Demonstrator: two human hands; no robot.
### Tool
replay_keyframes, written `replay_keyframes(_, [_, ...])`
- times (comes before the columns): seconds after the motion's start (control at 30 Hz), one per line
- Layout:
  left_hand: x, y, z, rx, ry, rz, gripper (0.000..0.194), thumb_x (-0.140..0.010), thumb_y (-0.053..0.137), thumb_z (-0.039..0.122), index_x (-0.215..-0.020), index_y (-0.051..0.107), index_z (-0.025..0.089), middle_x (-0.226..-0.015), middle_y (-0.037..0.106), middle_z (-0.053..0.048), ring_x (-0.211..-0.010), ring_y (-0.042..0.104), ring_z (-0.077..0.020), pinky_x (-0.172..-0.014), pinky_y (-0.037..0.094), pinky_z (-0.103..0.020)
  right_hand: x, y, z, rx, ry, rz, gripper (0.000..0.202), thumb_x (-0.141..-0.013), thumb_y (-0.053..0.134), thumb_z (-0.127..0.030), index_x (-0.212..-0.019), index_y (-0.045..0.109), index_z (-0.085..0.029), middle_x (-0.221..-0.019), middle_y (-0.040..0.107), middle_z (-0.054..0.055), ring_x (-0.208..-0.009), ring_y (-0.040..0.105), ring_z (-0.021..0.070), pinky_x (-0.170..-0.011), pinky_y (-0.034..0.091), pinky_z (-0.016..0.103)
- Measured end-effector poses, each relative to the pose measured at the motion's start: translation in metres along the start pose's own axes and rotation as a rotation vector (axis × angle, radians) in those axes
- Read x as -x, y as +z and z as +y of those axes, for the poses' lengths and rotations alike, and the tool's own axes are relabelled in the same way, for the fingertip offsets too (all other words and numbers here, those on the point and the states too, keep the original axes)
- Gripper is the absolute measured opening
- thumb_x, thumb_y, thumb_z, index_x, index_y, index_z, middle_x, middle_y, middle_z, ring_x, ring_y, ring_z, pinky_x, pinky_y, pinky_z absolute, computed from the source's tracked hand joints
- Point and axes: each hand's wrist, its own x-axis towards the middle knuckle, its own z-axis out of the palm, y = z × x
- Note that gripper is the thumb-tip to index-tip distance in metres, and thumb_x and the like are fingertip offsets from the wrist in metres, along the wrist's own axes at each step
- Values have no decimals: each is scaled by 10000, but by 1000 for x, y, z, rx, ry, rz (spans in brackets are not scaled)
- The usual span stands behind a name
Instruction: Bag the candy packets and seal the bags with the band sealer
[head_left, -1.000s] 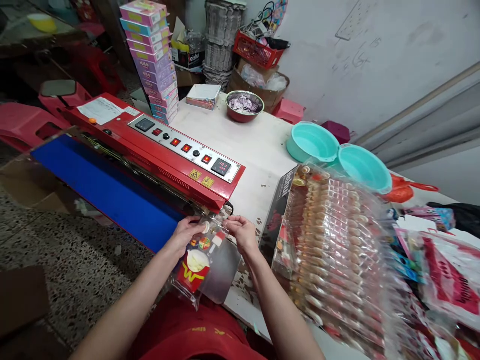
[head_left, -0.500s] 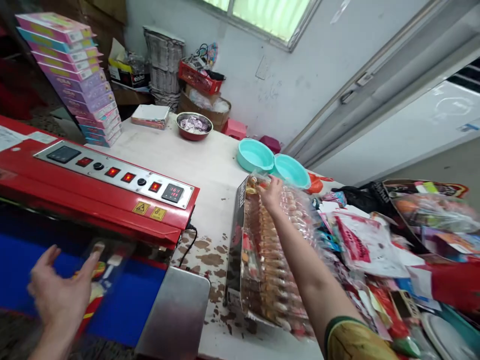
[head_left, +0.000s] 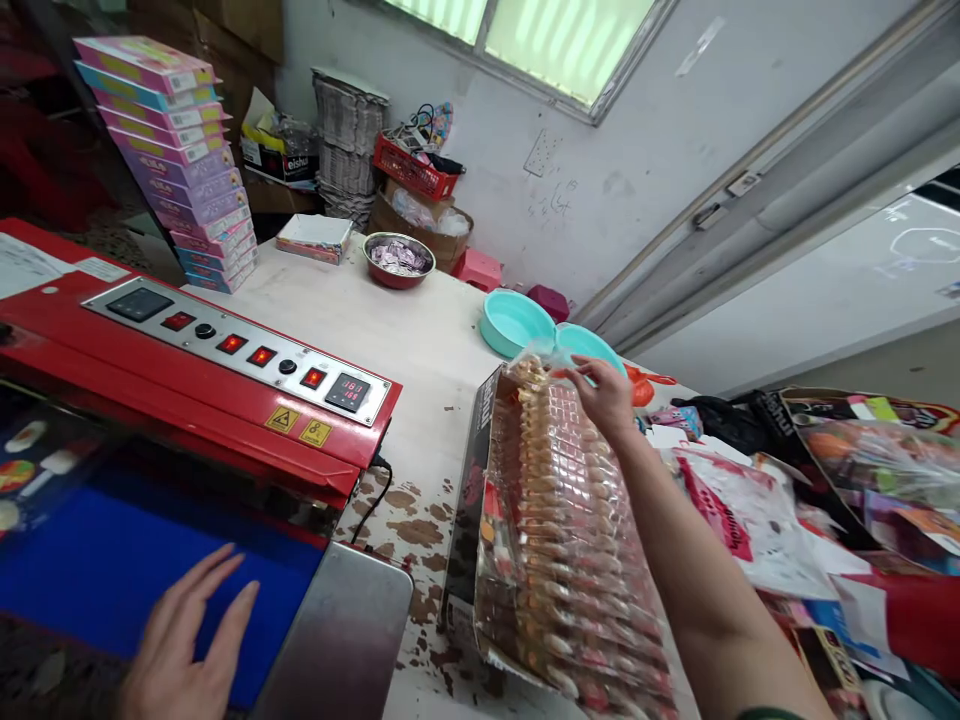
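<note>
One clear packet [head_left: 45,465] lies flat on the blue belt [head_left: 150,555], beside the front of the red machine [head_left: 217,420] and partly cut off by the picture's left edge. A long row of packets [head_left: 574,510] stands in the dark box [head_left: 469,475] on the white table [head_left: 412,340], so by the look of it most of this batch is yet to be handled.

The left hand [head_left: 184,640] is empty over the belt, thumb well apart from the fingers. The right hand [head_left: 604,395] is at the far end of the row, fingertips at the clear plastic; whether they pinch a packet cannot be told.

The belt packet shows a pale oval piece, a round red, yellow and green one and a white one. The boxed packets are glossy and tightly ranked, with golden-brown and reddish pieces showing through.
</note>
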Motion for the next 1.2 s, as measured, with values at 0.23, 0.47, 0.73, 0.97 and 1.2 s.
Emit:
replay_keyframes(0.23, [6, 50, 96, 652, -200, -440, 719, -667, 764, 378, -1317, 478, 264, -1341, 553, -111, -1237, 520, -279, -989, 465, -403, 83, -88, -122, -435, 289, 50, 157, -721, 765, -380, -758, 716, -235, -858, 741, 42, -864, 694, 238, -811, 557, 392])
replay_keyframes(0.47, [7, 20, 78, 1030, -677, -450, 663, -612, 828, 305, -1176, 494, 204, -1018, 675, -74, -899, 666, -198, -755, 543, -278, 189, -12, -182, -991, 929, -413, 388, -687, 748, -557, -714, 724, -171, -787, 731, 79, -665, 678, 174, -639, 605, 299])
replay_keyframes(0.73, [14, -26, 16, 956, -828, -96, 603, -528, 870, 262, -1040, 562, 185, -912, 676, -20, -766, 667, -152, -674, 554, -245, 219, 54, -206, -1304, 1173, -1077, 411, -663, 799, -467, -899, 730, -138, -873, 725, 86, -674, 693, 168, -574, 607, 254])
replay_keyframes(0.97, [14, -41, -8, 941, -815, -135, 593, -516, 878, 293, -1018, 586, 171, -885, 692, -28, -757, 672, -163, -671, 555, -257, 229, 67, -221, -1313, 1116, -1263, 439, -604, 853, -291, -995, 704, -156, -877, 728, 62, -674, 699, 165, -570, 588, 246])
replay_keyframes(1.2, [12, -30, -8, 953, -809, -51, 545, -541, 866, 299, -979, 573, 160, -816, 699, -35, -680, 676, -153, -633, 561, -260, 233, 86, -223, -1034, 935, -1059, 408, -543, 845, -476, -687, 664, -139, -572, 602, -27, -494, 500, 79, -485, 427, 204])
